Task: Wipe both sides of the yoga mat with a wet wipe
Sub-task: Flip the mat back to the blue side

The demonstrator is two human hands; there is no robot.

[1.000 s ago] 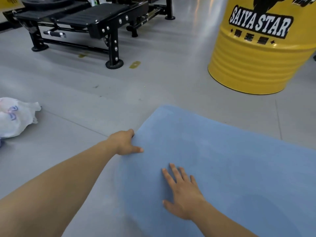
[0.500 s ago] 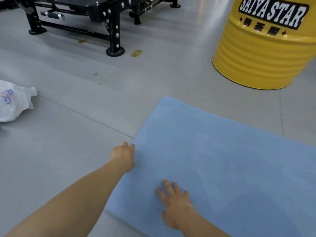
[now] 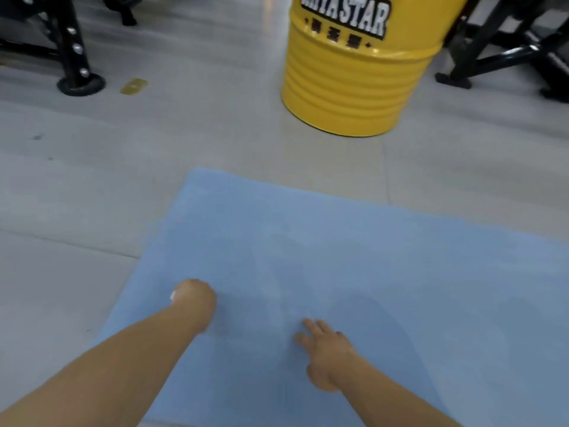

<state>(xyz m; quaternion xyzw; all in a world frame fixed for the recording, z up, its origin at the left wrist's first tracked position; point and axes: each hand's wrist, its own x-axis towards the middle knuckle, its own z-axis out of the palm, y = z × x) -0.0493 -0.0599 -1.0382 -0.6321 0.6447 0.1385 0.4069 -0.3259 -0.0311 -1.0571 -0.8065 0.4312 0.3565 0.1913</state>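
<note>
A light blue yoga mat (image 3: 354, 257) lies flat on the grey floor and runs off the right and bottom of the view. My left hand (image 3: 195, 298) is curled into a fist over the mat's left part. A small white bit of a wet wipe (image 3: 172, 295) shows at its left side; the rest is hidden in the fist. My right hand (image 3: 328, 352) rests flat on the mat nearer to me, fingers straight and spread, holding nothing.
A yellow steel drum (image 3: 354, 75) with "SAIYA STAR" lettering stands just beyond the mat. Black gym machine frames stand at the back left (image 3: 74, 57) and back right (image 3: 505, 50). A small yellow mark (image 3: 134, 86) is on the floor.
My left hand has left the mat's left edge and moved inward onto the mat, now curled as a fist. My right hand stays flat. The view has swung right; the white bag is out of sight.
</note>
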